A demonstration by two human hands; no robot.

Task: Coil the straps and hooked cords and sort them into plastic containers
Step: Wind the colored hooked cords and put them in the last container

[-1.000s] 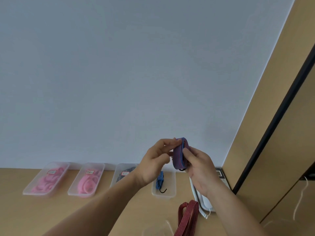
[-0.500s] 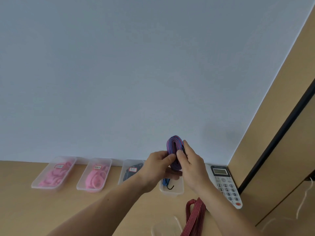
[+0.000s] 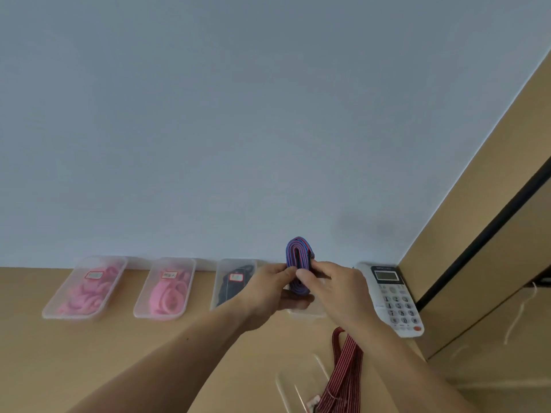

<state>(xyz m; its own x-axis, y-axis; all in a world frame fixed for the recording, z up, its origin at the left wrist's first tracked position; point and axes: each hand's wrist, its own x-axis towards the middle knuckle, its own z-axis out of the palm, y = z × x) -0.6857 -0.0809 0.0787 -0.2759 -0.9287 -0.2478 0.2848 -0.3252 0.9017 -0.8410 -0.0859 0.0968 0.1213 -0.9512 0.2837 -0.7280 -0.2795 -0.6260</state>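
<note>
Blue-red coil (image 3: 298, 255), pinched between left hand (image 3: 268, 293) and right hand (image 3: 337, 290) at lower centre, may spring open if either grip slackens before reaching the container (image 3: 313, 313) behind them.

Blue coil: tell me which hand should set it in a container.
Probably the left hand: its fingers reach under the coil and its thumb presses the front, while the right hand only pinches one edge. A container shows just beneath both hands.
</note>
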